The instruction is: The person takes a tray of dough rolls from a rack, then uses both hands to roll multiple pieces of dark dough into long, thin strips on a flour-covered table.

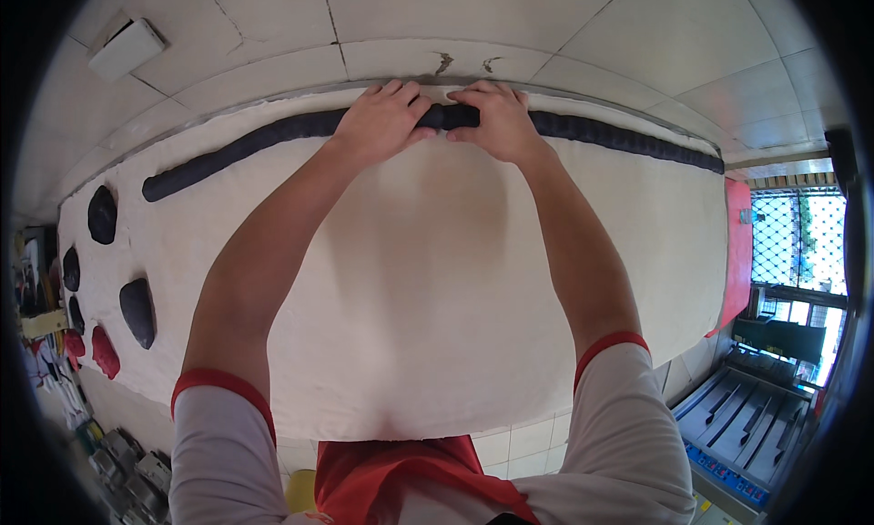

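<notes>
A long black rope of dough (237, 152) lies along the far edge of a wide sheet of white dough (437, 279), running from the left to the far right. My left hand (382, 120) and my right hand (492, 120) rest side by side on the middle of the rope, fingers curled over it and pressing down. A short stretch of black dough shows between the two hands. Both forearms reach straight ahead across the white sheet.
Several black dough lumps (138, 311) and a red lump (105, 352) sit at the left end of the sheet. A tiled wall (546, 24) rises right behind the rope. A red surface edge (739, 252) and a grey machine (737, 425) are at the right.
</notes>
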{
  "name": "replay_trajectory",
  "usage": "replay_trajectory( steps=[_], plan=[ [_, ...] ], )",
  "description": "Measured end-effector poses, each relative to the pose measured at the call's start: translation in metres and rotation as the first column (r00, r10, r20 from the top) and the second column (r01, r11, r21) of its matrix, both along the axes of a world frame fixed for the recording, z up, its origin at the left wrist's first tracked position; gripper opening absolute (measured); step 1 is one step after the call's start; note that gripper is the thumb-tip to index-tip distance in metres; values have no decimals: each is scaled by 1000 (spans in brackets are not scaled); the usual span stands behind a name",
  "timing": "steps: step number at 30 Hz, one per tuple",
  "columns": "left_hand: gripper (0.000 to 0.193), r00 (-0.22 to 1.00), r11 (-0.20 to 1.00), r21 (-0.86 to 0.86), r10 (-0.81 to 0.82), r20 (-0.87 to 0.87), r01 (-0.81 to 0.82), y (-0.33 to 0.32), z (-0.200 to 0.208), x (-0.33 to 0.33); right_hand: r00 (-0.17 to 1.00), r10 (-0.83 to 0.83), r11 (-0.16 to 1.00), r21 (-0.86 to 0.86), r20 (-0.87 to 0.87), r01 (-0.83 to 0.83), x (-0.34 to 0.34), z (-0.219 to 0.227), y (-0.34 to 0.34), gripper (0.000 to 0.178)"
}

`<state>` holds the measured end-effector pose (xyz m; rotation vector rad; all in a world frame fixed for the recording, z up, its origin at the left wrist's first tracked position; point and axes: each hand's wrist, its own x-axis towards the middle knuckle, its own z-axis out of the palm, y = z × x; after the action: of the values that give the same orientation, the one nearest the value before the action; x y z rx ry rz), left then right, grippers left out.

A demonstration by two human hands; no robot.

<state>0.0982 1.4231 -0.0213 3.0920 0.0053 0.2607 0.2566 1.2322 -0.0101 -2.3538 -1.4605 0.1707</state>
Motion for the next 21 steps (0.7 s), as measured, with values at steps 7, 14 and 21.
replay_trajectory(
  steps=[7, 14, 21],
  plan=[
    [65, 992, 1000, -13, 11, 128, -9, -9, 1, -1, 998, -37, 995, -92, 60, 42, -7, 11, 6, 56],
    [69, 971, 978, -95, 169, -167, -186, 32, 15, -39, 996, 57, 991, -120, 64, -49, -32, 7, 27, 63],
    [72, 982, 978, -93, 185, -24, -187, 66, 5, -71, 967, -52, 998, 54, 251, 40, -110, -16, 26, 84]
  ],
)
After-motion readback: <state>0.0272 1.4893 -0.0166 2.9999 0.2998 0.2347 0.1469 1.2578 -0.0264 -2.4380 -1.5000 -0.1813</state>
